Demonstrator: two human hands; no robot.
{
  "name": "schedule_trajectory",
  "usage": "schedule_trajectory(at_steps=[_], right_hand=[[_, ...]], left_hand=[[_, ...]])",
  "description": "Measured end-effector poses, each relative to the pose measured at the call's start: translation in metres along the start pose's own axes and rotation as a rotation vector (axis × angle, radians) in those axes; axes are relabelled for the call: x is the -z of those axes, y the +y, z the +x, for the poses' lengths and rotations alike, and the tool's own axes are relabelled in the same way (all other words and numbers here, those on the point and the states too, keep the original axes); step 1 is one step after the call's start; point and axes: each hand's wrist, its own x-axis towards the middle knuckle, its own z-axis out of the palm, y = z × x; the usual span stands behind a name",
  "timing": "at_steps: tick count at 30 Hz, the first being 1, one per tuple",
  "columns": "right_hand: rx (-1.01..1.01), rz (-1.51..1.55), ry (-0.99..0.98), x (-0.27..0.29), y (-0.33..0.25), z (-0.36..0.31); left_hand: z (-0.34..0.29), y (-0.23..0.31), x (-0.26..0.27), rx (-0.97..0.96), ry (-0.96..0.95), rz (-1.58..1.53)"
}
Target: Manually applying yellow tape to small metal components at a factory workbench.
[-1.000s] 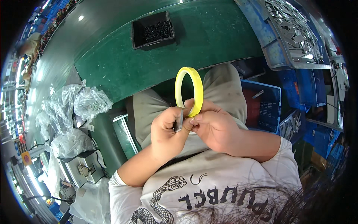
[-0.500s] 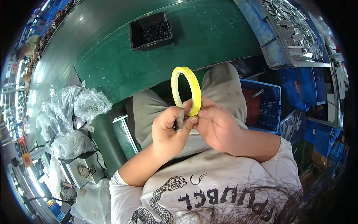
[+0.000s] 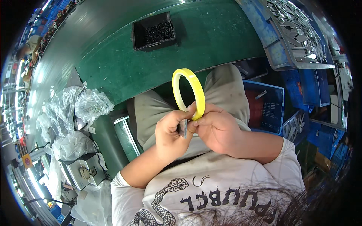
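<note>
A roll of yellow tape (image 3: 200, 94) stands upright above my lap, its lower rim pinched between my fingers. My right hand (image 3: 218, 130) is closed on the roll, thumb and fingertips at its bottom edge. My left hand (image 3: 171, 130) is closed around a small flat metal piece (image 3: 183, 128), which sticks out between thumb and curled fingers. The left fingertips also touch the bottom of the roll and meet those of the right hand. Whether a strip of tape is pulled loose there is hidden by the fingers.
A black bin (image 3: 154, 32) of small dark parts sits on the green table (image 3: 222, 34). To the right are a blue-grey crate (image 3: 281, 49) of metal pieces and a lower blue basket (image 3: 273, 109). Clear plastic bags (image 3: 92, 103) and a metal device (image 3: 88, 171) are at the left.
The tape roll and both hands have dropped slightly toward me. The metal piece in my left hand has tilted a little.
</note>
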Motion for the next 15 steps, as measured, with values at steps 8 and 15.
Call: schedule_trajectory(at_steps=[8,15], right_hand=[[0.189,-0.517,0.126,-0.008,-0.013,0.0],[0.835,-1.754,0.032,-0.01,-0.042,0.008]], left_hand=[[0.007,0.025,-0.002,0.128,0.075,-0.099],[0.005,0.011,0.005,0.134,0.083,0.153]])
